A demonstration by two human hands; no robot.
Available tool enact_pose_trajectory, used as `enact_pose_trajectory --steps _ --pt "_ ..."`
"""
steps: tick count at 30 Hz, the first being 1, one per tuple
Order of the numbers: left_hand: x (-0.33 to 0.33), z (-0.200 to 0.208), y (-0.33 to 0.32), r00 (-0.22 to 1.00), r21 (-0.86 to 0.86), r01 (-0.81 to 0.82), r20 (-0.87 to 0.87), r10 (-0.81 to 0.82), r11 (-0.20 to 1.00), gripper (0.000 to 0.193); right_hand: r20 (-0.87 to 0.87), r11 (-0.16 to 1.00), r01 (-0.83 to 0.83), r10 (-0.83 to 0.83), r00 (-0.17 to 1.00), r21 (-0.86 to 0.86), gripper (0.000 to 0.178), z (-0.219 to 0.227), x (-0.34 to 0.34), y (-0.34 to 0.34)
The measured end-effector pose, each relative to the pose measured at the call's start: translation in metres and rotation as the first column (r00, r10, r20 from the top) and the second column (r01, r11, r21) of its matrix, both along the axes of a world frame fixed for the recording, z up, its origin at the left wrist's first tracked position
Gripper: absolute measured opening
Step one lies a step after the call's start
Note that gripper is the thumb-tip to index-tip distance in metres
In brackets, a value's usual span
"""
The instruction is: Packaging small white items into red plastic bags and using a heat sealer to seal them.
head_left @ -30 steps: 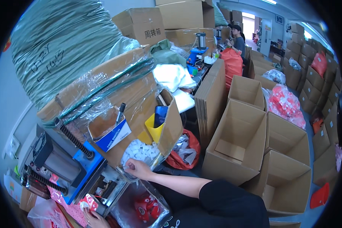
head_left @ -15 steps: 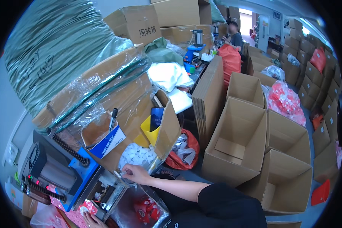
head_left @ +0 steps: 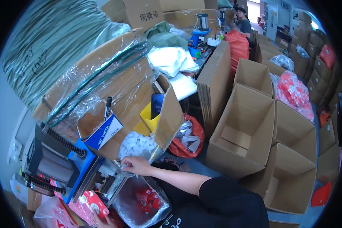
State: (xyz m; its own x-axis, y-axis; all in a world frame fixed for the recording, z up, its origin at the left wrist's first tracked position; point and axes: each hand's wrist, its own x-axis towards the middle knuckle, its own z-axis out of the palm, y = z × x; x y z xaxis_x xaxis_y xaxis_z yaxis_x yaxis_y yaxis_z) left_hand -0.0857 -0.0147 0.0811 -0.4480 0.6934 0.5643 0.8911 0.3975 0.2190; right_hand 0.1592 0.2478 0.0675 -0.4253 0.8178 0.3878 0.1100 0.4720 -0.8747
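Observation:
At the lower edge, my left hand (head_left: pixel 103 220) holds the near end of a red-and-white printed packet (head_left: pixel 96 203), partly under the blue press machine (head_left: pixel 79 173). Only its fingers show, closed along the packet. My right hand (head_left: pixel 136 165) reaches across to the near edge of the bench, thumb and fingers curled together in a pinch. Anything between those fingertips is too small to make out. Just beyond it lies a heap of small white pieces (head_left: pixel 137 146) in a cut-open cardboard box (head_left: pixel 171 114).
Below my right forearm stands a clear-lined bin (head_left: pixel 121 203) with red packets inside. A blue-and-white box (head_left: pixel 102 133) holds a marker pen (head_left: pixel 108 107). Open cartons (head_left: pixel 241 131) fill the right side. A red bag (head_left: pixel 195 133) stands between. Another person (head_left: pixel 244 23) is far back.
The red-and-white packet now shows more of itself, further out from under the press, with my left hand slightly to the right. My right hand stays near the white pieces. The view has shifted a little.

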Motion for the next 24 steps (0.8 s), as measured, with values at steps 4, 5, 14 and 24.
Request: enact_pose_trajectory --steps 4,5,14,24 --pt "0.018 0.033 0.008 0.987 0.168 0.059 0.140 -0.083 0.984 0.033 0.028 1.000 0.004 -0.003 1.000 -0.023 0.028 0.001 0.003 0.000" --pt "0.022 0.040 0.009 0.970 0.211 0.084 0.207 -0.128 0.974 0.029 0.046 1.000 -0.003 0.004 0.999 -0.021 0.028 0.001 0.005 0.001" --pt "0.040 0.030 -0.008 0.671 0.425 0.018 0.666 -0.326 0.905 0.020 0.034 0.998 -0.053 0.054 0.998 -0.041 0.029 -0.004 0.001 0.005" --pt "0.061 -0.076 0.012 0.440 0.303 0.239 0.813 -0.381 0.923 0.017 0.267 0.869 -0.493 0.465 0.844 0.046 0.026 0.065 0.013 -0.047"
